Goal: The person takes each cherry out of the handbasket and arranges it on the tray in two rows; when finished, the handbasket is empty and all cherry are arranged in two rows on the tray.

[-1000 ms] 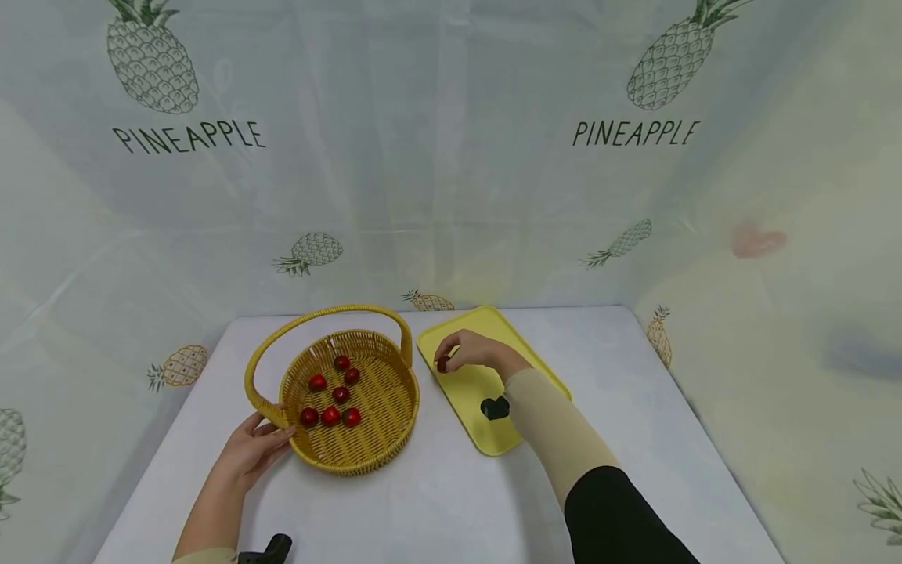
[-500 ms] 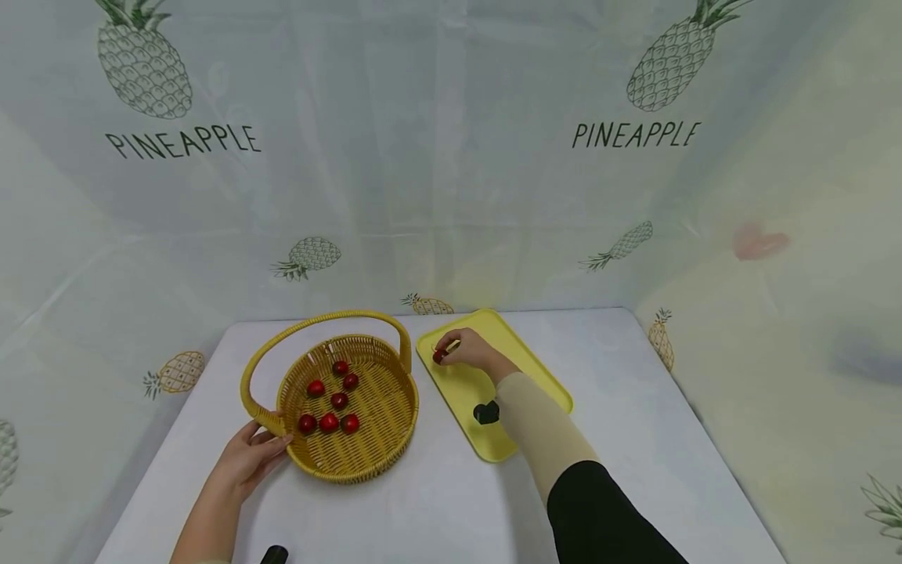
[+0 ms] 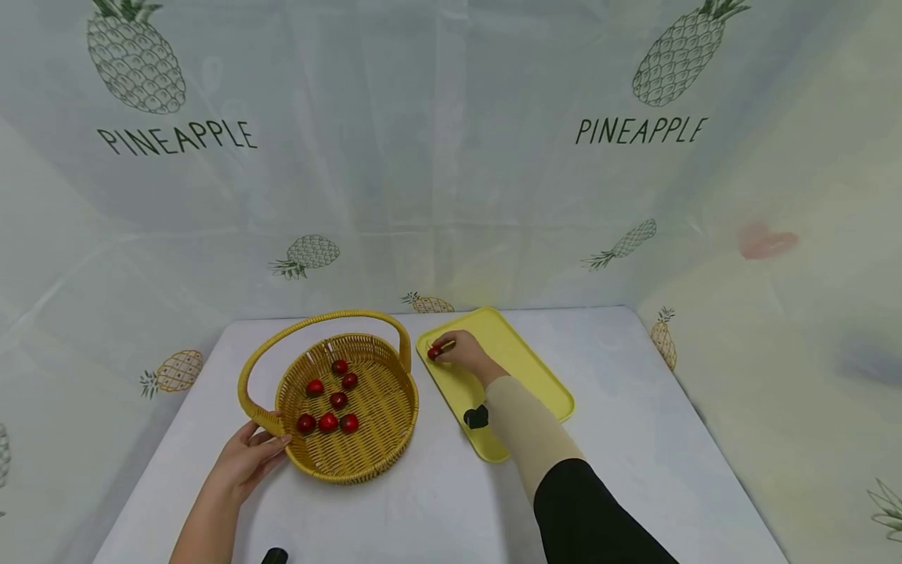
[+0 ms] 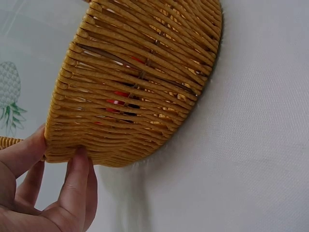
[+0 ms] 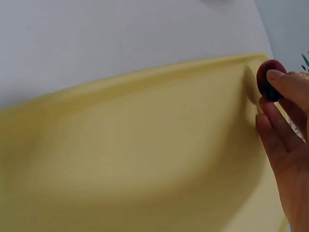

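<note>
A round yellow wicker basket (image 3: 384,403) with a tall handle stands on the left of the table, and several red cherries (image 3: 327,422) lie inside it. My left hand (image 3: 239,464) grips its rim at the handle's foot. In the left wrist view, thumb and fingers pinch the woven wall (image 4: 130,92) from its near edge. My right hand (image 3: 467,352) pinches a dark red cherry (image 3: 434,353) between thumb and fingertips, over the far left end of a yellow tray (image 3: 524,380). In the right wrist view that cherry (image 5: 268,77) is held above the tray's edge.
Basket and tray stand side by side on a white table (image 3: 620,439), with a narrow gap between them. A pale curtain (image 3: 451,172) printed with pineapples hangs behind the table. The basket's handle (image 3: 338,315) arches above its far side.
My right hand has shifted slightly to the left with the cherry, toward the tray's left edge. My left hand stays on the basket, and the cherries inside it keep their places.
</note>
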Demonstrator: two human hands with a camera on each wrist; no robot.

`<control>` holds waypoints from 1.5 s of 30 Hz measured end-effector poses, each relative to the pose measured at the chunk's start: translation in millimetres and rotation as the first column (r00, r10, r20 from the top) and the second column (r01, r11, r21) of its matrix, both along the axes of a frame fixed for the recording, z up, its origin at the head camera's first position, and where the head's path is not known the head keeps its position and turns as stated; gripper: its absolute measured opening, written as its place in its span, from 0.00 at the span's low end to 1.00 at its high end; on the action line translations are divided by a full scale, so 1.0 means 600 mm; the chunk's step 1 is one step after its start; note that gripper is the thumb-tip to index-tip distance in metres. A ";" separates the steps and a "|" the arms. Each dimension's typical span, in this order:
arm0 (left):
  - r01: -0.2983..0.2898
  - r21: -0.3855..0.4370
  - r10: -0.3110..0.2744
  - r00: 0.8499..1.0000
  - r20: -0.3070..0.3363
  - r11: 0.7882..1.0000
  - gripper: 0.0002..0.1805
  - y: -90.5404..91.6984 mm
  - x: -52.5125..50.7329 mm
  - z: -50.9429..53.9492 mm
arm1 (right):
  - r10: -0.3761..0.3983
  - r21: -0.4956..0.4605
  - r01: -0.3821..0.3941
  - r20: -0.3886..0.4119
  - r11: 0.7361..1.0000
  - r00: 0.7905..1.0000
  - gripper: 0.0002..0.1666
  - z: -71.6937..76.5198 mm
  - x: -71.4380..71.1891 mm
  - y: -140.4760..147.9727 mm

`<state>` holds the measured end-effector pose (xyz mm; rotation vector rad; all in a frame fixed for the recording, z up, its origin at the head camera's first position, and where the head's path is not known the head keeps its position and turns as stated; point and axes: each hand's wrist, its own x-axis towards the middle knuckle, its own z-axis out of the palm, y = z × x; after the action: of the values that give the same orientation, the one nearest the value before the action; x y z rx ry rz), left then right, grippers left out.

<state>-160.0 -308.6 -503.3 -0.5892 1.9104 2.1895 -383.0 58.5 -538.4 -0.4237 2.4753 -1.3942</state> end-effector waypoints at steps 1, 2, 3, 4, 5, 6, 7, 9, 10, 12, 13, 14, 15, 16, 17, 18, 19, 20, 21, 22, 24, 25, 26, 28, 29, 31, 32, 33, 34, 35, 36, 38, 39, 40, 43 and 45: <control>-0.001 -0.003 0.001 1.000 0.002 1.000 0.41 0.000 0.000 0.000 | -0.007 0.003 0.007 -0.006 1.000 1.000 0.15 -0.003 -0.001 -0.001; -0.002 -0.005 0.002 1.000 0.003 1.000 0.41 0.000 0.000 -0.001 | -0.014 0.006 0.014 -0.009 1.000 1.000 0.15 -0.005 -0.001 -0.003; -0.003 -0.006 0.003 1.000 0.004 1.000 0.40 0.000 0.000 -0.001 | -0.022 0.009 0.022 -0.011 1.000 1.000 0.15 -0.007 -0.002 -0.004; -0.004 -0.008 0.004 1.000 0.005 1.000 0.40 0.000 0.000 -0.001 | -0.027 0.014 0.027 -0.016 1.000 1.000 0.15 -0.009 -0.002 -0.006; -0.004 -0.007 0.004 1.000 0.005 1.000 0.40 0.000 0.000 -0.001 | -0.031 0.017 0.032 -0.018 0.999 0.999 0.15 -0.009 -0.002 -0.007; -0.003 -0.006 0.003 1.000 0.005 1.000 0.41 -0.001 -0.001 -0.001 | -0.034 0.022 0.035 -0.021 0.999 0.999 0.15 -0.010 -0.002 -0.008; -0.003 -0.006 0.003 1.000 0.006 1.000 0.41 -0.001 0.000 -0.001 | -0.035 0.029 0.036 -0.025 0.999 0.999 0.15 -0.010 -0.001 -0.008; -0.002 -0.007 0.002 1.000 0.009 1.000 0.41 0.000 0.000 0.000 | -0.034 0.041 0.036 -0.035 0.999 0.999 0.16 -0.011 -0.001 -0.010; -0.001 -0.007 0.001 1.000 0.009 1.000 0.41 0.000 0.000 0.000 | -0.033 0.046 0.035 -0.038 0.998 0.999 0.16 -0.010 -0.001 -0.010; -0.005 -0.008 0.005 1.000 0.011 1.000 0.41 0.001 0.000 0.000 | -0.033 0.051 0.035 -0.042 0.998 0.999 0.16 -0.011 -0.002 -0.011; -0.004 -0.009 0.005 1.000 0.011 1.000 0.41 0.001 0.000 0.000 | -0.032 0.049 0.034 -0.042 0.998 0.999 0.16 -0.011 -0.002 -0.012; -0.004 -0.010 0.004 1.000 0.009 1.000 0.41 0.001 0.000 0.000 | -0.031 0.048 0.033 -0.041 0.998 0.999 0.16 -0.011 -0.002 -0.012; -0.004 -0.010 0.004 1.000 0.009 1.000 0.40 0.001 0.000 -0.001 | -0.030 0.046 0.032 -0.038 0.998 0.999 0.16 -0.011 -0.003 -0.012; -0.004 -0.010 0.004 1.000 0.006 1.000 0.40 0.001 0.000 -0.001 | -0.030 0.044 0.031 -0.037 0.999 0.999 0.16 -0.011 -0.003 -0.013; -0.004 -0.010 0.004 1.000 0.006 1.000 0.40 0.001 0.000 0.000 | -0.029 0.042 0.031 -0.036 0.999 0.999 0.16 -0.011 -0.003 -0.013; -0.004 -0.011 0.004 1.000 0.005 1.000 0.41 0.001 -0.001 -0.001 | -0.028 0.040 0.030 -0.033 0.999 0.999 0.16 -0.011 -0.004 -0.013; 0.000 -0.011 0.000 1.000 0.004 1.000 0.41 0.001 0.000 -0.001 | -0.028 0.041 0.029 -0.033 0.999 0.999 0.16 -0.011 -0.004 -0.014; 0.000 -0.010 0.000 1.000 0.003 1.000 0.41 0.001 -0.001 -0.001 | -0.028 0.044 0.030 -0.033 0.999 0.999 0.16 -0.010 -0.004 -0.014; -0.001 -0.010 0.001 1.000 0.004 1.000 0.42 0.001 -0.001 0.000 | -0.029 0.047 0.030 -0.032 0.998 0.999 0.16 -0.010 -0.004 -0.014; -0.002 -0.011 0.002 1.000 0.005 1.000 0.42 0.001 -0.001 0.000 | -0.030 0.050 0.032 -0.030 0.998 0.999 0.16 -0.009 -0.004 -0.015; -0.001 -0.016 0.001 1.000 0.008 1.000 0.42 0.001 -0.001 0.000 | -0.032 0.057 0.033 -0.027 0.998 0.999 0.16 -0.008 -0.004 -0.015; -0.001 -0.017 0.001 1.000 0.008 1.000 0.42 0.002 -0.001 0.000 | -0.033 0.058 0.034 -0.025 0.998 0.999 0.17 -0.008 -0.004 -0.014; 0.000 -0.019 0.000 1.000 0.009 1.000 0.43 0.002 -0.001 0.001 | -0.035 0.058 0.036 -0.022 0.998 0.999 0.17 -0.008 -0.003 -0.014; 0.002 -0.018 -0.002 1.000 0.007 1.000 0.43 0.002 -0.001 0.001 | -0.037 0.053 0.038 -0.019 0.998 0.999 0.17 -0.006 -0.001 -0.014; 0.001 -0.013 -0.001 1.000 0.006 1.000 0.43 0.001 -0.002 0.001 | -0.038 0.048 0.038 -0.015 0.998 0.999 0.17 -0.005 0.000 -0.013; 0.002 -0.005 -0.001 1.000 0.003 1.000 0.43 0.000 -0.001 0.003 | -0.039 0.034 0.039 -0.006 0.999 0.999 0.17 -0.002 0.001 -0.014; 0.000 -0.001 0.000 1.000 0.003 1.000 0.43 0.000 -0.001 0.004 | -0.038 0.030 0.038 -0.004 0.999 0.999 0.17 0.001 0.002 -0.014; -0.004 0.004 0.004 1.000 0.003 1.000 0.43 -0.001 0.000 0.004 | -0.038 0.028 0.038 -0.002 0.999 0.999 0.17 0.003 0.003 -0.014; -0.007 0.008 0.007 1.000 0.004 1.000 0.42 -0.001 0.000 0.005 | -0.037 0.026 0.037 0.000 0.999 0.999 0.18 0.005 0.003 -0.015; -0.010 0.010 0.010 1.000 0.006 1.000 0.42 -0.002 0.001 0.006 | -0.033 0.028 0.033 0.001 0.999 0.999 0.18 0.006 0.004 -0.015; -0.013 0.011 0.013 1.000 0.009 1.000 0.42 -0.002 0.002 0.007 | -0.027 0.033 0.028 -0.003 0.999 1.000 0.18 0.006 0.004 -0.015; -0.016 0.017 0.016 1.000 0.009 1.000 0.42 -0.001 0.003 0.007 | -0.011 0.046 0.011 -0.011 0.999 1.000 0.19 0.005 0.002 -0.016; -0.021 0.021 0.021 1.000 0.010 1.000 0.41 -0.001 0.003 0.007 | -0.001 0.056 0.002 -0.016 0.998 1.000 0.20 0.004 0.002 -0.017; -0.018 0.022 0.018 1.000 0.009 1.000 0.41 -0.001 0.003 0.008 | 0.010 0.063 -0.009 -0.020 0.998 1.000 0.20 0.002 0.001 -0.017; -0.020 0.022 0.020 1.000 0.008 1.000 0.41 0.001 0.003 0.007 | 0.035 0.105 -0.032 -0.036 0.994 0.999 0.21 -0.003 -0.002 -0.019; -0.021 0.012 0.021 1.000 0.009 1.000 0.41 0.003 0.002 0.007 | 0.044 0.132 -0.038 -0.049 0.991 0.998 0.21 -0.003 -0.003 -0.021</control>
<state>-158.9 -306.7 -499.0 -0.6185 1.8933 2.2058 -384.9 46.2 -540.5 -0.4852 2.5663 -1.2108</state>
